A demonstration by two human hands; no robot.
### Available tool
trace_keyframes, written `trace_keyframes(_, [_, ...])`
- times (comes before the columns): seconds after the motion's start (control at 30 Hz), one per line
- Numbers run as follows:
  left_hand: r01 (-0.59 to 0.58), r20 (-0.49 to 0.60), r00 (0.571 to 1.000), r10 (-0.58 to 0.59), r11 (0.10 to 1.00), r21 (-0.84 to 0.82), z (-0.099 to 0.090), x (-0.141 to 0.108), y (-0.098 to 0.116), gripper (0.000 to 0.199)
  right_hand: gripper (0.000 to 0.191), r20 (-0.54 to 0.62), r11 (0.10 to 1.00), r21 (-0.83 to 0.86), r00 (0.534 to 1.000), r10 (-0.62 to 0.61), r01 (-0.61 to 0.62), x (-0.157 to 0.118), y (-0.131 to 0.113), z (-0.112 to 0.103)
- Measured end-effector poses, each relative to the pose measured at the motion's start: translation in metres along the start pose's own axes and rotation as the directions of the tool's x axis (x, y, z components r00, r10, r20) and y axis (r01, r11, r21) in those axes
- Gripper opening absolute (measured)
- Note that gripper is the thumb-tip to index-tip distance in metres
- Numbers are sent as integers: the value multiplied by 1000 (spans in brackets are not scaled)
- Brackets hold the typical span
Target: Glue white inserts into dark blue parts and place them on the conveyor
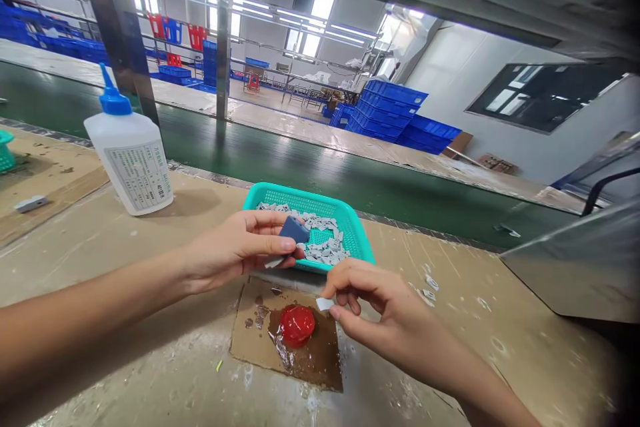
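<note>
My left hand (235, 247) grips a dark blue rectangular pad (295, 229), with a thin white strip (274, 262) showing under it. My right hand (373, 300) pinches a small white piece (325, 304) between thumb and fingers, just right of the pad. Behind both hands sits a teal plastic mesh basket (354, 230) holding several small grey-white pieces. Below them, a red rounded blob (297, 325) rests in a dark brown wet patch on a square of cardboard (253, 340). The hands hide part of the basket's front rim.
A white glue bottle (131, 163) with a blue nozzle stands at the left on the cardboard-covered bench (150, 267). A green conveyor belt (300, 173) runs behind the bench. A grey metal housing (575, 267) fills the right side, and blue crates stand beyond.
</note>
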State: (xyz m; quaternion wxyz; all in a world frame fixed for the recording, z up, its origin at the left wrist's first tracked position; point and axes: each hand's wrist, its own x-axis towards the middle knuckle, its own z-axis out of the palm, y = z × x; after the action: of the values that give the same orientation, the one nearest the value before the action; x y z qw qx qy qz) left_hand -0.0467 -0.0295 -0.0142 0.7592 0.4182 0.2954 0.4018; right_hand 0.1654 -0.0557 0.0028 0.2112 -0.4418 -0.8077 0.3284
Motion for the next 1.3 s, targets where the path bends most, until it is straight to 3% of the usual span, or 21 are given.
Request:
trace_keyframes(0.1, [0,67,998,-7,994,110,1,-1,-2,22,7,-89,985,165,995,-33,48,2,-2,-2])
trace_keyframes(0.2, [-84,63,996,69,954,289,4,-2,-2,23,4,-194,890,446,981,-3,91,7,-4,-3])
trace_keyframes(0.3, [-142,64,990,127,888,437,7,-4,-4,21,3,-194,796,599,980,42,84,13,-7,2])
trace_keyframes(0.4, [-130,104,990,92,875,466,8,-6,-7,19,4,-174,773,628,985,24,92,17,-11,8])
trace_keyframes(0.53, [-177,106,984,144,859,480,7,-7,-11,18,3,-187,795,597,982,13,103,19,-14,12])
trace_keyframes(0.6, [-240,82,968,236,787,568,7,-8,-10,19,3,-219,808,578,975,19,115,19,-13,10])
trace_keyframes(0.77, [-389,219,879,424,370,844,6,-13,3,16,4,-321,864,471,947,-23,180,16,-15,7])
trace_keyframes(0.83, [-400,254,864,434,286,871,7,-15,5,15,5,-323,898,401,945,-48,183,16,-19,9])
trace_keyframes(1.13, [-396,291,855,430,179,901,14,-17,3,10,10,-305,972,114,938,-163,206,15,-27,25])
trace_keyframes(1.3, [-387,284,829,482,126,914,14,-20,6,8,18,-400,954,-95,867,-298,284,11,-28,37])
